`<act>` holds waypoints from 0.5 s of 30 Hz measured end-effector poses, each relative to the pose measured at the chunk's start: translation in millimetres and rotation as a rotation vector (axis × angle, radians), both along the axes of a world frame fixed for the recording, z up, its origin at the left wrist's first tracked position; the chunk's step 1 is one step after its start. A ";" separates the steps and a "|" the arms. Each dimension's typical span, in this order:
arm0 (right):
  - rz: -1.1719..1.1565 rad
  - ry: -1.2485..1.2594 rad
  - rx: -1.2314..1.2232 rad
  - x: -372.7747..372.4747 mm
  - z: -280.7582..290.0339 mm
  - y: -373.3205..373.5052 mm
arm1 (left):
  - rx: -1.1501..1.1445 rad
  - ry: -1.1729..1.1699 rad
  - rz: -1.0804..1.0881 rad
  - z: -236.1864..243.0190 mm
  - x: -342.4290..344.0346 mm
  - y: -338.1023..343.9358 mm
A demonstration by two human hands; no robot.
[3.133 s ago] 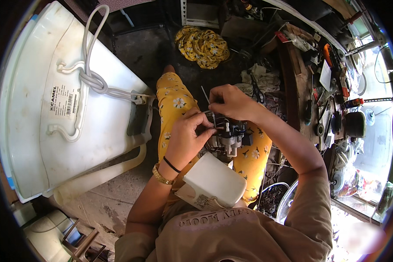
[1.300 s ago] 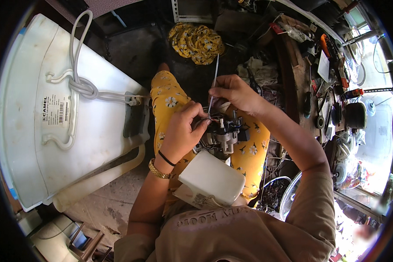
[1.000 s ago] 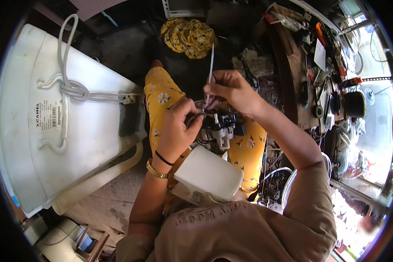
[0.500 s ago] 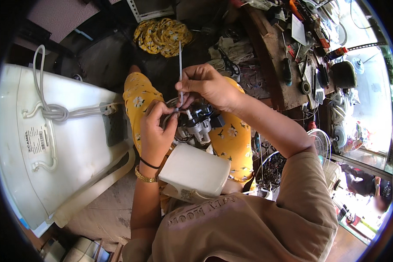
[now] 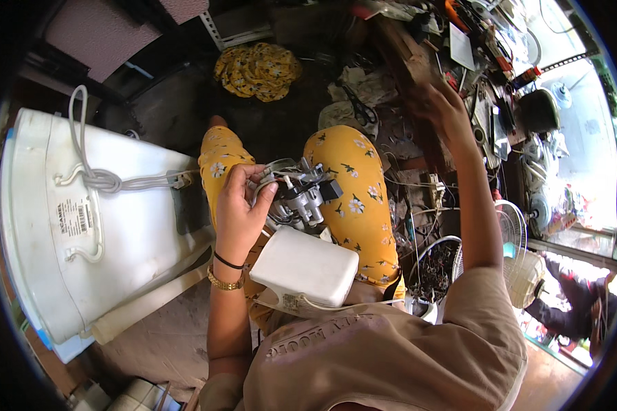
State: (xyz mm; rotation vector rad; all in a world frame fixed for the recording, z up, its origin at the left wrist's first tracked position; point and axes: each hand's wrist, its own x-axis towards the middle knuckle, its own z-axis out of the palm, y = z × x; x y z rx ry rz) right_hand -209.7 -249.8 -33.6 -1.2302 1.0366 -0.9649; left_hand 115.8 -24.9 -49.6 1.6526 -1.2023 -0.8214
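Left hand point(image 5: 245, 202): thumb and forefinger pinch thin wires point(image 5: 268, 180)
Motor point(image 5: 302, 200): just right of those fingertips, the nearer hand; long axis unclear
Right hand point(image 5: 435, 103): well apart, by the bench point(image 5: 406, 49); blurred, grip cannot be told

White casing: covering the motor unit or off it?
Off. The white casing lies between the motor unit and the shirt; the motor's grey metal body is exposed.
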 end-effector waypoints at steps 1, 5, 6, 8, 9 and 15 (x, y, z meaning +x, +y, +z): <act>-0.096 0.048 0.064 -27.4 -19.5 9.8 | 0.015 -0.028 0.020 3.6 0.5 3.6; -0.005 0.342 0.100 -129.7 -161.0 78.3 | 0.131 0.032 0.048 16.3 -0.9 21.4; -0.027 0.357 0.191 -144.0 -205.5 103.6 | 0.154 0.059 0.050 13.0 -0.8 26.7; -0.006 0.835 0.184 -151.8 -266.3 142.7 | 0.190 0.115 0.053 -1.3 0.5 33.1; -0.027 0.840 0.200 -141.9 -281.5 149.8 | 0.159 0.107 0.065 -4.3 -1.1 33.5; -0.223 0.930 -0.353 -45.5 -280.0 53.6 | 0.179 -0.051 0.128 8.5 -10.1 30.7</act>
